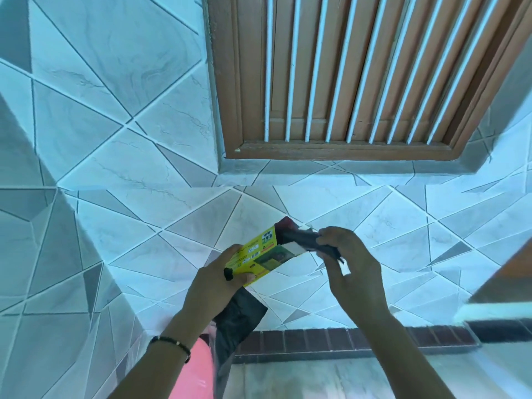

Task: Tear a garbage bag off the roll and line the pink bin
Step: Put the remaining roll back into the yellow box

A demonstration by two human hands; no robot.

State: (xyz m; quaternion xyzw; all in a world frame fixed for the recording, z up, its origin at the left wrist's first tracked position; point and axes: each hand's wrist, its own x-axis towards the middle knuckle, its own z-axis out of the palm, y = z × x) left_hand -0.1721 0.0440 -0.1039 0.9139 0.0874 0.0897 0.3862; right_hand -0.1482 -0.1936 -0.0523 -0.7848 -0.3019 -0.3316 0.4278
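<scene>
Garbage bag roll (305,240): one, dark, which we pinched in our right hand (345,254) at the open end of one yellow box (259,254). Our left hand (218,272) gripped that box, one black bag (239,315) hanging beneath it. One pink bin (195,370) stood below, bottom edge.

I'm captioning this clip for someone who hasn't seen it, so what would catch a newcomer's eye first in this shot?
Low in the middle, the yellow box of garbage bags stands out: the left hand grips it while the right hand pinches the dark bag roll at its open end. A black bag hangs below the left hand, beside the pink bin at the bottom edge. Above, a brown slatted window sits in the blue-grey tiled wall.
</scene>
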